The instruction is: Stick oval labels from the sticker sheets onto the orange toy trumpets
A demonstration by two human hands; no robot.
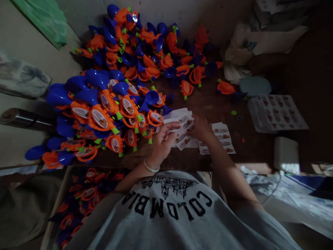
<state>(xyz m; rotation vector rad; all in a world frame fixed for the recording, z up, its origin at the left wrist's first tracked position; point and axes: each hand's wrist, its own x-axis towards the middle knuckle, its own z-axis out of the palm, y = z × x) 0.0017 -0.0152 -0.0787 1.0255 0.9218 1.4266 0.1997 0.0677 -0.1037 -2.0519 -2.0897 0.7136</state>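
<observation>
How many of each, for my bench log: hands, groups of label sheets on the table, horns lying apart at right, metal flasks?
Left hand, right hand: 2
White paper label-sheet groups: 3
Lone orange-and-blue plastic horn: 1
Dark cylindrical metal flask: 1
Total: 7

both hands at sticker sheet

Head view, one item. Mount: your head. Facing: forward and down over the desk. Range: near, your left hand and right hand about mid-frame. Lower limit, 6 o'clock: your shirt, seen from above. Upper limit, 12 o'clock: the wall behind the desk. Field: wide, taking in a dark cylinder at 9 o'clock and printed sheets at 3 o'clock.
</observation>
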